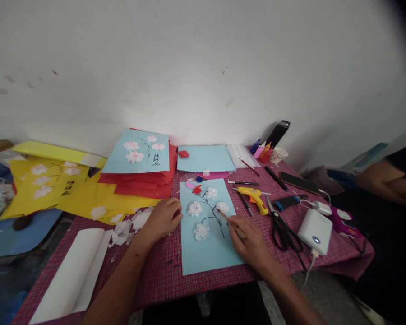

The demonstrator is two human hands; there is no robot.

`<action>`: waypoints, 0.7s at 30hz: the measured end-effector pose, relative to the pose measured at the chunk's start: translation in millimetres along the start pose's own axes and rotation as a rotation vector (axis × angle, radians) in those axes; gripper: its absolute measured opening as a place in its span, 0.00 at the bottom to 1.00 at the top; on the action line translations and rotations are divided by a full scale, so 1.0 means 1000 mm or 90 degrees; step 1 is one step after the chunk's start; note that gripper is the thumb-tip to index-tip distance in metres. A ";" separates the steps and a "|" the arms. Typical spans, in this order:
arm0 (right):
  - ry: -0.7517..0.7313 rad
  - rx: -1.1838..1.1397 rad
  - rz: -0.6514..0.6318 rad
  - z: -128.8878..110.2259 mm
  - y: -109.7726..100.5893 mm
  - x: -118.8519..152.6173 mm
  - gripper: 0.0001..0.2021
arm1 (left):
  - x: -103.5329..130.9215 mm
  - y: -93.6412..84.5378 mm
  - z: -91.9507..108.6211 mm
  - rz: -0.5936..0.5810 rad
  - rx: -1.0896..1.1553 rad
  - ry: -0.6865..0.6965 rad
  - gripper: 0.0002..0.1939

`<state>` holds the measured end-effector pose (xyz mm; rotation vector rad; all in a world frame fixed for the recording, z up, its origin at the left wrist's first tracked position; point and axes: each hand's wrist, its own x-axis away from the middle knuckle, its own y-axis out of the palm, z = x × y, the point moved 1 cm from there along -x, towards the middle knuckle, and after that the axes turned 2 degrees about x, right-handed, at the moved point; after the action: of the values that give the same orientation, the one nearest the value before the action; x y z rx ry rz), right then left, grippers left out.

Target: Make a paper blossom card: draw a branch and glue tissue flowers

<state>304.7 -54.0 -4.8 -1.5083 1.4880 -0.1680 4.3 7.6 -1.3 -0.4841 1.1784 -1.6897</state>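
A light blue sheet (206, 255) lies on the table, bearing white crumpled-paper flowers (201, 231) with dark specks and a drawn dark stem. My right hand (248, 239) is closed around a thin paintbrush (232, 225) with a tan handle. Its tip points at the rightmost flower (222, 207), but whether they touch I cannot tell. Beside the sheet's left edge rests my left hand (164, 219), fingers curled in and nothing visible in them. Small red (197, 189) and pink (190, 183) pieces lie at the sheet's top.
Left stand a red paper stack (145, 185) topped by a finished flower card (122, 160), yellow sheets (84, 196) and white scraps (122, 232). On the right are a yellow glue gun (255, 197), black scissors (284, 230), a power bank (316, 230) and a thermos (277, 134). A person's arm (379, 178) shows far right.
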 end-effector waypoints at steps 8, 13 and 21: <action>0.019 0.002 0.028 0.001 -0.004 -0.004 0.11 | 0.000 0.002 -0.001 0.001 0.002 -0.003 0.04; 0.037 -0.003 -0.002 -0.001 0.003 -0.011 0.11 | 0.000 0.001 -0.001 -0.007 0.000 -0.004 0.03; 0.114 -0.048 0.050 -0.001 -0.020 -0.004 0.10 | 0.000 0.001 0.000 -0.003 0.003 -0.006 0.03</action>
<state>317.2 -55.8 11.8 -1.5240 1.7093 -0.2069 4.6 7.3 -2.3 -0.4923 1.1675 -1.6924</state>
